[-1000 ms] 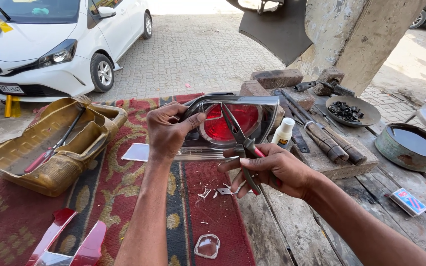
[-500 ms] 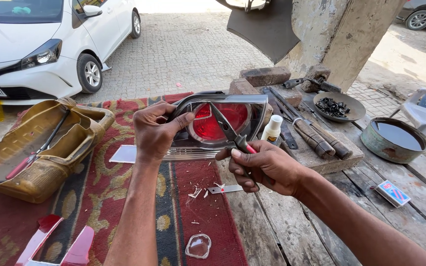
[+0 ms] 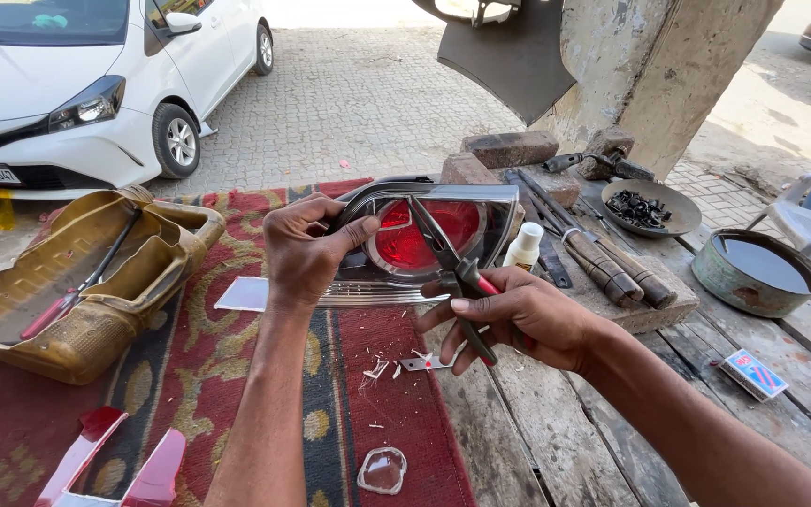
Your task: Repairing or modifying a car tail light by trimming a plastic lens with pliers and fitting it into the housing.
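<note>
A car tail lamp (image 3: 481, 221) with a red lens and a chrome rim stands tilted on the red patterned rug (image 3: 190, 376). My left hand (image 3: 307, 249) grips its left edge, thumb on the rim. My right hand (image 3: 518, 319) holds a pair of pliers (image 3: 448, 258) with red and black handles. The jaws point up across the red lens. Small white and clear chips (image 3: 396, 361) lie on the rug below the lamp.
A tan plastic housing (image 3: 68, 291) with a screwdriver lies left. A small white bottle (image 3: 525, 246), long tools (image 3: 603, 263), a dish of black parts (image 3: 650, 207), a bowl of dark liquid (image 3: 757, 272), bricks (image 3: 509, 148) and a matchbox (image 3: 751, 374) sit right. A clear shard (image 3: 384, 469) lies near; a white car (image 3: 96, 84) is behind.
The view has shifted slightly, bringing the lamp closer. Both hands keep their hold on the lamp and the pliers, whose jaws stay over the red lens.
</note>
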